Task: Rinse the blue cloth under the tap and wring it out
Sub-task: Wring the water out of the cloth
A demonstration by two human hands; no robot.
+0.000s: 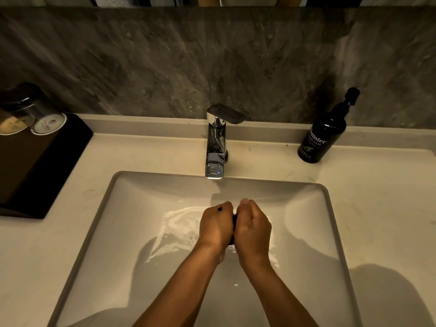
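My left hand (215, 226) and my right hand (253, 226) are pressed together over the middle of the white sink (113, 232). Both are clenched on the blue cloth (234, 221), of which only a thin dark-blue strip shows between the palms. The hands hang in front of and below the chrome tap (215, 147). No stream is visible from the spout. Foamy, wet patches lie on the basin floor under the hands.
A black hand-wash pump bottle (323, 135) stands on the counter at the back right. A dark tray (35, 166) with two covered glasses (48, 121) sits at the left. A grey stone wall rises behind the tap.
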